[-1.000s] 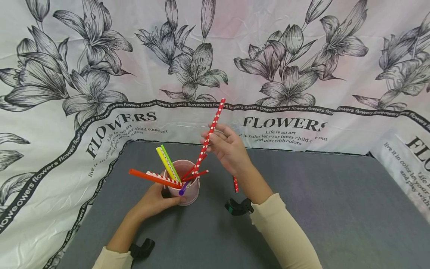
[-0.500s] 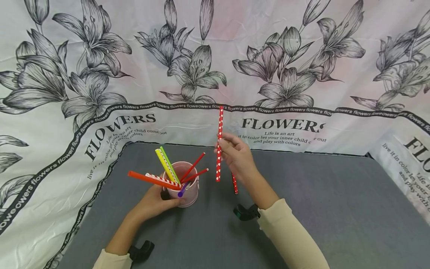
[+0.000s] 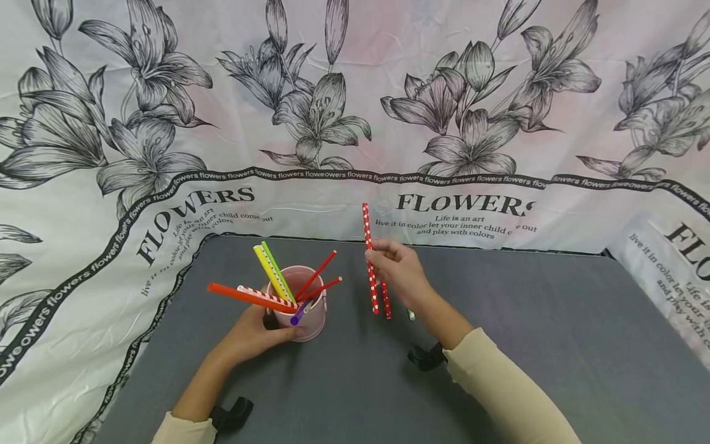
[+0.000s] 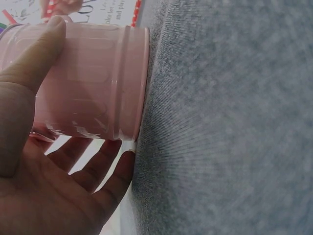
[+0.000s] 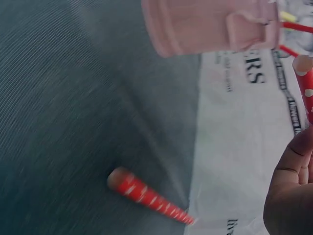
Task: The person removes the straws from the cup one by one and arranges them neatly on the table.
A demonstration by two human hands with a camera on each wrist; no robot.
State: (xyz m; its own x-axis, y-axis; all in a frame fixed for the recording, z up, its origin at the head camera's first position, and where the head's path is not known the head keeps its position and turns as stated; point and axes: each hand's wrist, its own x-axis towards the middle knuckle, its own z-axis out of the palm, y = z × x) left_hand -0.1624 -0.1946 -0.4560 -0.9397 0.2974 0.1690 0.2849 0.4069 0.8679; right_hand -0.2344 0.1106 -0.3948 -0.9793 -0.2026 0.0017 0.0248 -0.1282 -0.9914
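Note:
A small pink bucket [image 3: 313, 322] stands on the table, gripped at its side by my left hand [image 3: 252, 336]. In the left wrist view the thumb lies along one side and the fingers are on the other. Several straws lean in the bucket: a yellow one [image 3: 269, 265], a green one [image 3: 277, 262], an orange one [image 3: 233, 292], thin red ones [image 3: 322, 268] and a purple one [image 3: 296, 319]. Right of the bucket, my right hand [image 3: 405, 274] pinches a red straw with white dots [image 3: 372, 290], held nearly upright. Another dotted red straw [image 5: 149, 196] lies on the table below that hand.
A white and green straw-like end [image 3: 411, 315] shows beside the right wrist; the rest is hidden. The grey tabletop [image 3: 554, 345] reaches back to a flower-printed cloth [image 3: 471, 142]. Each wrist carries a black mount [image 3: 233, 416].
The right hand has drawn the dotted red straw out of the bucket, then moved right and down with it. The left hand has stayed on the bucket.

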